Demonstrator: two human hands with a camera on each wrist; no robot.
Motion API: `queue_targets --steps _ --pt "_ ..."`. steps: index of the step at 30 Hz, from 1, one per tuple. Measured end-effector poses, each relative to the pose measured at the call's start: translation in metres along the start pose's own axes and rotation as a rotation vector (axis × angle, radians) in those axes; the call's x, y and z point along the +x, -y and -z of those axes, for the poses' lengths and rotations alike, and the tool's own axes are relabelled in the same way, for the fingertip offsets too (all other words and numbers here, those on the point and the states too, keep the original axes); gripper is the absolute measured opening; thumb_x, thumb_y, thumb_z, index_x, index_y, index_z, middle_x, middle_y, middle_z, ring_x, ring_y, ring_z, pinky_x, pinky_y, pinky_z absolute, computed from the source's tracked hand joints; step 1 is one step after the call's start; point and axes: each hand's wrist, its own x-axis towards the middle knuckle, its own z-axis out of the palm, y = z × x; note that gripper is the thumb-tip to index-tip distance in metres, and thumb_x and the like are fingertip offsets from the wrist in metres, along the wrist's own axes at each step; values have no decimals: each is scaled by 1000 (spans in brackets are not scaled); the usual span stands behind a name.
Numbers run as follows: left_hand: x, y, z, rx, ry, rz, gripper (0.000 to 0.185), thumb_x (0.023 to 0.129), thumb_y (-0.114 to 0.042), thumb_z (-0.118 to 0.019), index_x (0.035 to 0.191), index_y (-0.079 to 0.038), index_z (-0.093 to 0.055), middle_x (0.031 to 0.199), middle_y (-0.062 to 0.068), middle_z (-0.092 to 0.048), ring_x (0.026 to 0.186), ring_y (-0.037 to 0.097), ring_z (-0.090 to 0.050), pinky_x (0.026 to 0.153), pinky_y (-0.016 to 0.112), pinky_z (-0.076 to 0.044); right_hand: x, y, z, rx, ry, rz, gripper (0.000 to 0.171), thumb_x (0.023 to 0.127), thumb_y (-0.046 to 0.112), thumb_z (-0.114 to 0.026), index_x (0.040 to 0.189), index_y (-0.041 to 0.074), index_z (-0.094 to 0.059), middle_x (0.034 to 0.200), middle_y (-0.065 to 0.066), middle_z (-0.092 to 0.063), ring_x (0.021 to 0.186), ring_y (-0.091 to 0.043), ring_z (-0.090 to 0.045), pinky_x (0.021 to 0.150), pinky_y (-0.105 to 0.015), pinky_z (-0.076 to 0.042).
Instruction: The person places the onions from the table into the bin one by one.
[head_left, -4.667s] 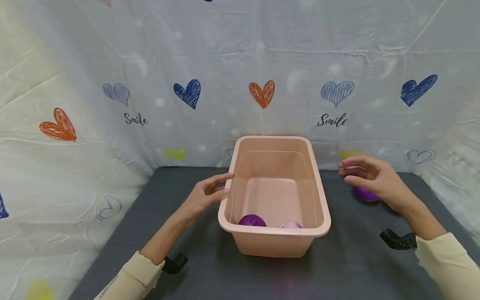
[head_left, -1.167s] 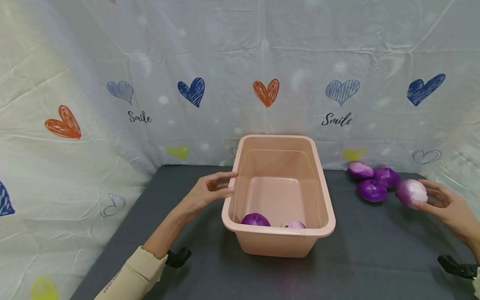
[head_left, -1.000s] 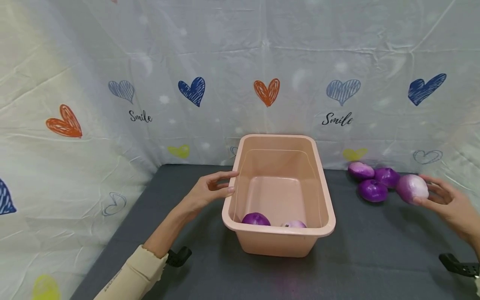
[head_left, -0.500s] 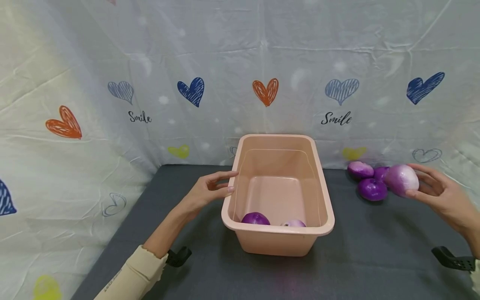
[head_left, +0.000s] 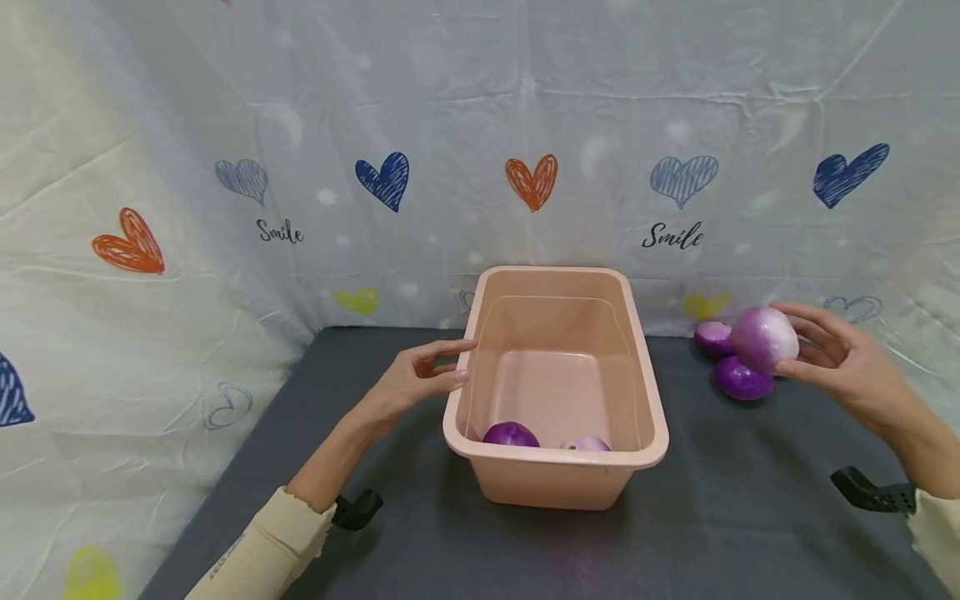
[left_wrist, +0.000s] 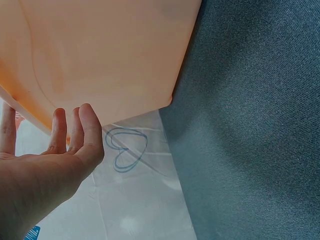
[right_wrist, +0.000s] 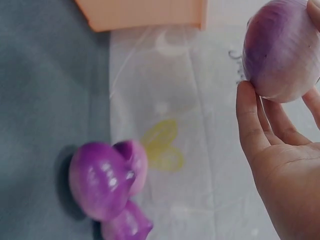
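A pink plastic tub stands mid-table on the dark grey cloth. Inside, at its near end, lie a dark purple onion and a paler one. My left hand rests with straight fingers against the tub's left rim; in the left wrist view that hand lies beside the tub wall. My right hand holds a pale purple-and-white onion in the air, right of the tub. The right wrist view shows this held onion gripped by my fingertips.
Other purple onions lie clustered on the table's far right, under the raised hand; in the right wrist view the onion cluster sits by the backdrop. A heart-printed sheet walls the back and sides. Black wrist mounts show by both sleeves.
My right hand has lifted the pale onion off the table and carried it up and leftward, toward the tub. The left hand and tub have stayed put.
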Motion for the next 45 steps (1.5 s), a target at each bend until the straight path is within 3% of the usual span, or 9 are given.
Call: queue_targets --steps 7,19,27,38,42,45 --pt "1 1 1 -13 4 11 54 97 -22 -72 148 -12 -55 148 11 -51 128 31 -55 105 52 -44 21 17 -16 113 88 46 67 92 -20 -59 152 3 -43 146 -9 -46 124 -12 -55 88 -23 -54" --pt "1 2 2 -14 4 16 55 97 -23 -72 148 -13 -55 148 9 -51 132 33 -52 108 56 -40 52 35 -54 64 176 112 69 86 -18 -68 149 4 -50 144 -9 -52 126 -19 -55 95 -25 -50" --pt "0 1 2 -14 2 12 54 97 -21 -73 148 -13 -56 149 8 -51 134 36 -49 108 56 -39 69 42 -75 80 264 141 69 86 -17 -70 149 4 -50 145 -10 -52 128 -22 -53 94 -32 -52" --pt "1 1 2 -15 5 -4 53 98 -20 -72 148 -13 -56 147 8 -52 131 32 -53 108 56 -40 80 42 -96 140 387 162 73 85 -15 -72 151 2 -45 150 -15 -45 131 -28 -51 95 -40 -51" --pt "1 2 2 -14 1 0 53 98 -20 -72 148 -12 -55 147 9 -52 131 35 -52 108 56 -39 79 38 -96 203 430 156 68 88 -17 -68 150 -2 -44 150 -18 -45 131 -32 -52 98 -43 -49" --pt "1 2 1 -13 -3 6 54 98 -20 -72 148 -12 -55 147 9 -52 131 36 -52 108 56 -39 76 35 -92 207 414 157 61 90 -17 -65 147 -4 -46 146 -22 -49 127 -33 -55 96 -44 -50"
